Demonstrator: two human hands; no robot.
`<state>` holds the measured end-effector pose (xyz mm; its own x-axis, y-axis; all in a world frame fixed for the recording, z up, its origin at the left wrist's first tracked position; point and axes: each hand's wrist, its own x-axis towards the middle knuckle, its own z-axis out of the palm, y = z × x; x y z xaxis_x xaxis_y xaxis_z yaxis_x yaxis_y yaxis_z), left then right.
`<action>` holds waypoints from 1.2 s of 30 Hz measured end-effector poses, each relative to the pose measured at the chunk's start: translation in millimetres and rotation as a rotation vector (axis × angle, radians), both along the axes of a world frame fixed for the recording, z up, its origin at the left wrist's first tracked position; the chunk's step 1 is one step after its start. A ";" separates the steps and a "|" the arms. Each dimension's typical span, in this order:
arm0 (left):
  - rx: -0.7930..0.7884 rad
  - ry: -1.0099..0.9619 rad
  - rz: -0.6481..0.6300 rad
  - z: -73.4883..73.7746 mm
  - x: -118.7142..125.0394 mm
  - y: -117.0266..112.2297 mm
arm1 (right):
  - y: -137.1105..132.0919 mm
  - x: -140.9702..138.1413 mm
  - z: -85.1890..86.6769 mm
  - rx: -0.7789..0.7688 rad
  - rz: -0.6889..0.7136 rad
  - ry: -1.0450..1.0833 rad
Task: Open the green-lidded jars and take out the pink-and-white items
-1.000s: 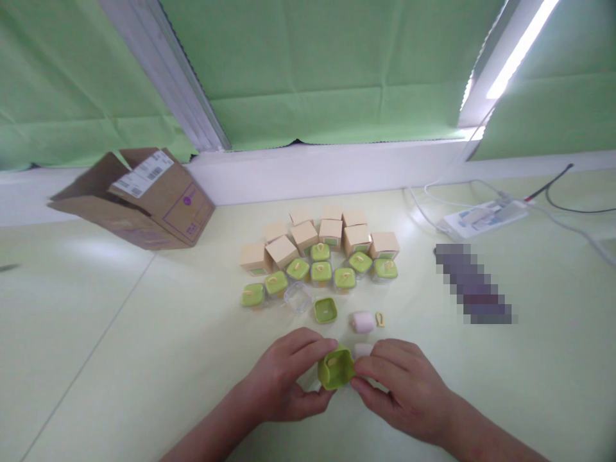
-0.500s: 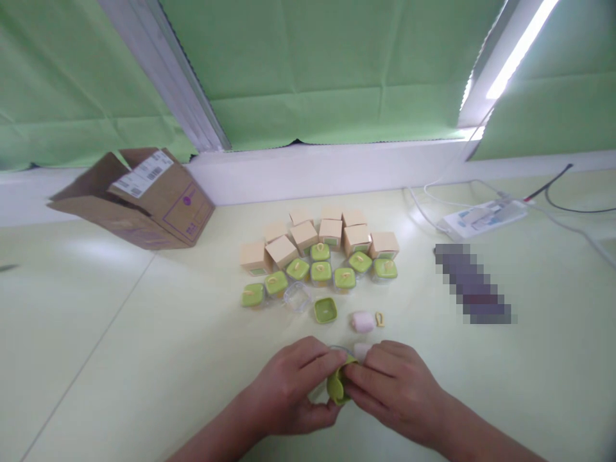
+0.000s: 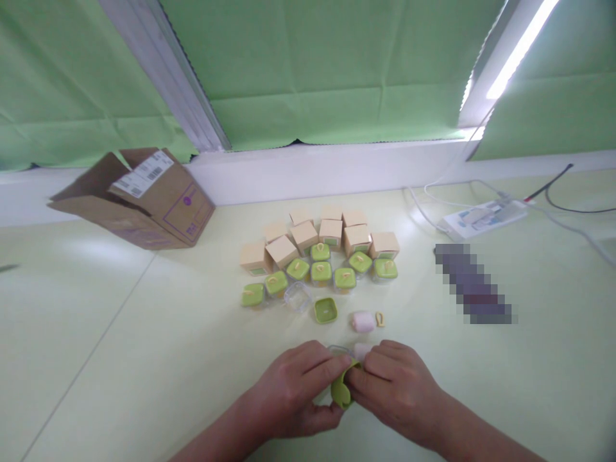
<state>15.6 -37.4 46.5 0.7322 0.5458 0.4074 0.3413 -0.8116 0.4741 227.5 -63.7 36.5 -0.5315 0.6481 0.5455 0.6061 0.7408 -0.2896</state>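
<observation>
Two hands meet low over the desk [image 3: 144,372], both grasping one green piece [image 3: 341,393]. The left hand [image 3: 296,385] pinches it from its own side, thumb and fingers spread along the edges; the right hand [image 3: 402,391] has its fingertips at the other side, apparently tucked into the fold. The piece sits between them, near the person, and its wall shows as a curl, so it is probably soft. To work it well, I would let the left hand steady it with a light, even hold and let the right hand press close to the edge, a little at a time, since squeezing the whole wall could buckle it. Tilting the open side toward the eyes would help, as the fingers cover much of the inside; what they touch there I cannot tell. Just beyond the knuckles lie a clear rim [image 3: 339,348] and a pale roll [image 3: 362,350], partly hidden by the right hand, so elbows and wrists are best kept from sweeping forward. Farther out are a second roll [image 3: 362,321] beside a yellow loop [image 3: 380,319], a shallow green tray [image 3: 326,310] and a clear cup [image 3: 298,297], with green-topped jars [image 3: 321,272] and small boxes [image 3: 331,232] behind them.
</observation>
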 end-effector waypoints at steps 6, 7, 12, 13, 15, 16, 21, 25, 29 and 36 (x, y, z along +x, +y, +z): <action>0.015 0.001 -0.004 -1.0 1.8 -0.2 | -1.8 1.5 -4.2 0.000 0.030 -0.031; 0.018 0.006 -0.004 -1.1 2.2 -0.3 | -2.2 1.6 -5.3 -0.003 0.036 -0.034; 0.039 0.046 0.014 -4.6 1.8 -1.9 | -2.0 1.2 -8.1 -0.002 0.049 -0.036; 0.040 0.048 0.018 -5.9 1.5 -2.3 | -1.4 1.1 -7.7 0.002 0.051 -0.032; 0.032 0.037 0.024 -7.9 1.1 -3.0 | -0.1 1.3 -6.1 0.012 0.058 -0.022; 0.020 0.027 0.023 -8.5 1.1 -3.1 | 0.4 1.6 -5.2 0.012 0.065 -0.020; -0.052 -0.049 0.000 -6.0 2.9 -1.2 | -0.6 4.3 -3.2 -0.020 0.079 0.003; -0.026 -0.069 0.009 -5.4 2.5 0.0 | -1.7 5.2 -3.0 -0.035 0.093 0.005; 0.029 -0.060 0.028 -6.8 0.9 -0.2 | -0.3 4.0 -2.3 -0.014 0.105 0.042; 0.071 -0.041 0.030 0.0 3.8 0.8 | 1.0 2.8 -4.1 -0.023 0.125 0.017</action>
